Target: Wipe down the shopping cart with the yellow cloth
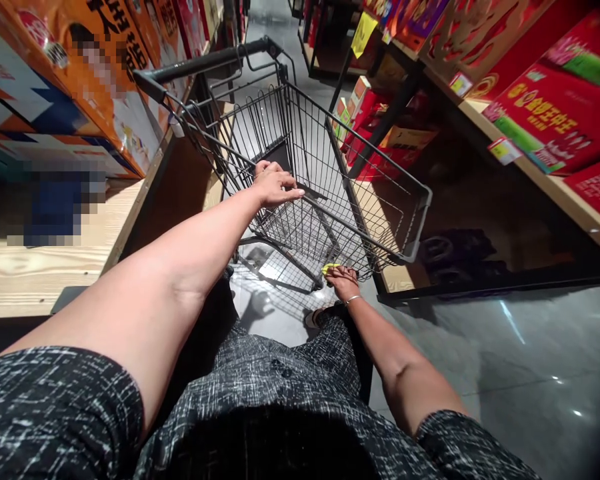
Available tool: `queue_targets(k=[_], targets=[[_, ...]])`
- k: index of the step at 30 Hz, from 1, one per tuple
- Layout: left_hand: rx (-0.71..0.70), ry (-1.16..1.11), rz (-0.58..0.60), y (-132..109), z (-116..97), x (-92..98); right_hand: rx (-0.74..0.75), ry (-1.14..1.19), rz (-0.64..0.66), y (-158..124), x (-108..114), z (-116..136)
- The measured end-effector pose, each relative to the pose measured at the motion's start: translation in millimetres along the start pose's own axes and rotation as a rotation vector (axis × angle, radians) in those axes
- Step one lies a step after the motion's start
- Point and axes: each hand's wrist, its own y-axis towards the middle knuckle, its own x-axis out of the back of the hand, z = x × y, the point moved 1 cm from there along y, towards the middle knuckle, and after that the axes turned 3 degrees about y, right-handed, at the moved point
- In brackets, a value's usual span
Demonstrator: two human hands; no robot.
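Note:
A black wire shopping cart (pixel 350 225) stands in front of me, turned sideways, with its push handle (pixel 205 61) at the far left. No goods show in its basket. My left hand (pixel 277 183) is closed over the near top rail, about midway along. Lower down, beside the cart's underside at its right end, my right hand (pixel 343 281) is closed on a yellow cloth (pixel 331 268). Only a small part of the cloth shows past the fingers. Whether the cloth touches the cart frame, I cannot tell.
Wooden shelving (pixel 60 267) with large orange boxes (pixel 145 73) rises close on the left. On the right, a shelf holds red gift boxes (pixel 555 113), and a lower shelf (pixel 375 200) sits right behind the cart. Grey shiny floor (pixel 480 347) runs underneath.

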Motion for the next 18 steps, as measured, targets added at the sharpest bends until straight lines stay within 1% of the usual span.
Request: queue_targets(k=[2,4,5,7,9,11,12,13,14,16,18], targets=[[0.004,-0.006,-0.001,0,0,0.4,0.009,-0.005,0.002,0,7,-1],[0.009,-0.012,0.001,0,0,0.8,0.023,-0.014,-0.031,-4,23,-5],[0.011,-0.014,0.002,0,0,0.8,0.029,-0.016,-0.072,-8,35,-8],[0.013,-0.010,0.002,0,0,0.9,0.010,-0.016,-0.217,-19,62,-16],[0.005,-0.004,-0.004,-1,1,0.9,-0.061,-0.008,-0.409,-33,89,-26],[-0.005,-0.001,-0.015,-1,1,1.0,-0.153,0.000,-0.573,-45,106,-34],[-0.006,-0.001,-0.019,-2,1,1.0,-0.187,0.002,-0.624,-49,109,-36],[-0.004,0.000,-0.019,-2,1,1.0,-0.209,0.001,-0.650,-52,107,-37],[-0.001,0.002,-0.014,-3,0,0.9,-0.219,-0.002,-0.649,-54,101,-36],[0.006,0.007,0.001,-4,-1,0.4,-0.226,-0.018,-0.583,-55,78,-32],[0.009,0.018,0.008,-5,-2,-0.1,-0.253,-0.040,-0.467,-53,50,-26]])
